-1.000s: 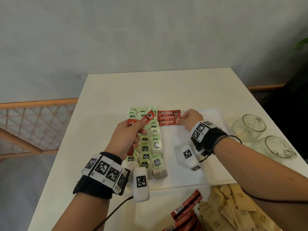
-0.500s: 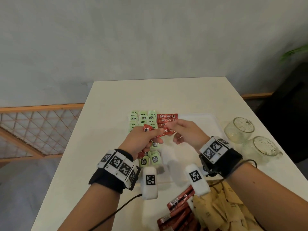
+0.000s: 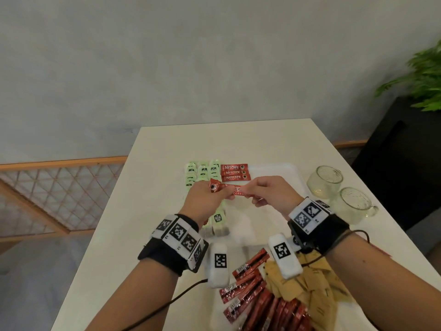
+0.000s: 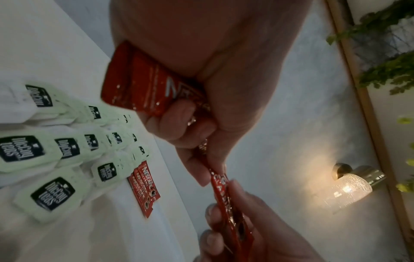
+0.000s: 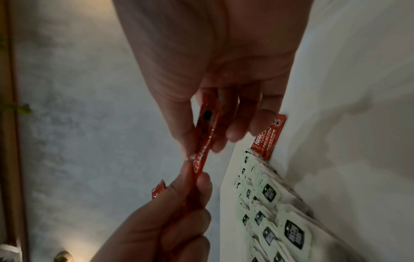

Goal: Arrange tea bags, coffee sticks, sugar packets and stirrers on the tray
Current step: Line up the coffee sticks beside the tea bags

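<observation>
As before, both hands (image 3: pixel 241 194) pinch one coffee stick (image 3: pixel 238 188), now lifted.

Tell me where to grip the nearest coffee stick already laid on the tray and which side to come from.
Take the nearest laid coffee stick by its right end, the one with the printed cup, coming from the bare tray side. It lies flat, its left end butts against the tea bags, and another stick lies against its far edge. So a thumb-and-finger grip on the free right end probably works best.
</observation>
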{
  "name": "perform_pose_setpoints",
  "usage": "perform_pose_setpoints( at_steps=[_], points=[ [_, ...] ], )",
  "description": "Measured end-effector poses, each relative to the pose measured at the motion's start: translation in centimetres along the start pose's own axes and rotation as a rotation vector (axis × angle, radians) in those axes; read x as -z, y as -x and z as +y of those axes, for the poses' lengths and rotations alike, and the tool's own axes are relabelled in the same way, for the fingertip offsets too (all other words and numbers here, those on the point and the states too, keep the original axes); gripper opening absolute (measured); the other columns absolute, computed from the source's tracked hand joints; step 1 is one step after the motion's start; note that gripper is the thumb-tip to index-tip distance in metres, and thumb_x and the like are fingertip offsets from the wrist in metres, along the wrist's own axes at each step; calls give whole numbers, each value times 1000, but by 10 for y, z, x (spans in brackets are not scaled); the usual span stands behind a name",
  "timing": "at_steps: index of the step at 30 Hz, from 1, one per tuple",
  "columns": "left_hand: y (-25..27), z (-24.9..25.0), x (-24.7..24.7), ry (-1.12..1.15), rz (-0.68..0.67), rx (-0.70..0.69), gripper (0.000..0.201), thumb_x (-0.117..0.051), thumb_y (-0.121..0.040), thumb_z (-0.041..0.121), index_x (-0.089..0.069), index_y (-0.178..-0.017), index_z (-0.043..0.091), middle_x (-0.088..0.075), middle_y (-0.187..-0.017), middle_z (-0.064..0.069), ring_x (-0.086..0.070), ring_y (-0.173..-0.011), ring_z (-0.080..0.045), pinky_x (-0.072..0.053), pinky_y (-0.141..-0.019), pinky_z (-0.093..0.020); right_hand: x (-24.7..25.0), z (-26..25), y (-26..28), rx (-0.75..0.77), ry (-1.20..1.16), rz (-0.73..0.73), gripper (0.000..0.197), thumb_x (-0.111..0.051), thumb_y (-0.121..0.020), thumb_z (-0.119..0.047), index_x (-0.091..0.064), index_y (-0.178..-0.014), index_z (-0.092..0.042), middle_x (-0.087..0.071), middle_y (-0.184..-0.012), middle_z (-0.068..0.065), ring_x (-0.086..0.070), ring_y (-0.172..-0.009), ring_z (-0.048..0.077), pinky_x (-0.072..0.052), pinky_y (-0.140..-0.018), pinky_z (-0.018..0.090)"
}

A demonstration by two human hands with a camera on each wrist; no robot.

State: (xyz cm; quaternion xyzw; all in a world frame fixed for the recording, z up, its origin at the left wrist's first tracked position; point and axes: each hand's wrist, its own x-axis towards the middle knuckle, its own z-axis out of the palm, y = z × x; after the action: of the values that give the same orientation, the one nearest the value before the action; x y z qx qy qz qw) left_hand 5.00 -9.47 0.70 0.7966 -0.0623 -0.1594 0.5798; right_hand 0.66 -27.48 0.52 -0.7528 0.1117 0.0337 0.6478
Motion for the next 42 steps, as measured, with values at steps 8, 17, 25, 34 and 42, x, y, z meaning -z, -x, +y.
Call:
perform_pose_setpoints(
  at_steps=[8, 17, 25, 34, 42],
  points=[
    [16, 5, -15, -31, -14, -31, 22, -65, -91, 27, -73, -83, 9, -39, -37, 14, -34, -36, -5, -30, -42, -21, 1, -2, 5, 36, 115, -73, 14, -76, -81, -19, -74, -85, -5, -66, -66, 3, -58, -58, 10, -55, -63, 22],
    [-3, 6, -6, 37, 32, -3, 12, -68, -91, 29, -70, -85, 19, -49, -40, 19, -42, -41, 1, -35, -47, -18, 17, 6, -10, 17, -29, 33, 12, -72, -84, -10, -69, -91, -2, -71, -75, 9, -69, -61, 11, -55, -57, 18],
    [-33, 1, 23, 90, 26, 203, 15, -58, -89, 24, -56, -84, 10, -41, -71, -1, -35, -51, -13, -32, -49, -25, 29, 37, -54, -151, 136, 152, 18, -58, -94, -8, -68, -106, 2, -67, -81, 7, -61, -64, 15, -54, -61, 26],
    [-53, -12, 38, 533, 90, 188, 21, -49, -102, 16, -64, -108, 4, -71, -94, -12, -63, -56, -16, -54, -68, -38, 18, 57, -105, -297, 531, 202, 4, -65, -91, -22, -65, -89, -19, -61, -78, 0, -52, -51, 14, -45, -44, 19],
    [-65, -22, 41, 387, -25, 254, 33, -43, -103, 42, -63, -113, 18, -65, -64, 0, -42, -41, -12, -31, -53, -30, 14, 66, -136, -314, 471, 287, 29, -75, -81, -23, -47, -75, -25, -53, -79, -3, -54, -74, 20, -49, -69, 32]
  ],
)
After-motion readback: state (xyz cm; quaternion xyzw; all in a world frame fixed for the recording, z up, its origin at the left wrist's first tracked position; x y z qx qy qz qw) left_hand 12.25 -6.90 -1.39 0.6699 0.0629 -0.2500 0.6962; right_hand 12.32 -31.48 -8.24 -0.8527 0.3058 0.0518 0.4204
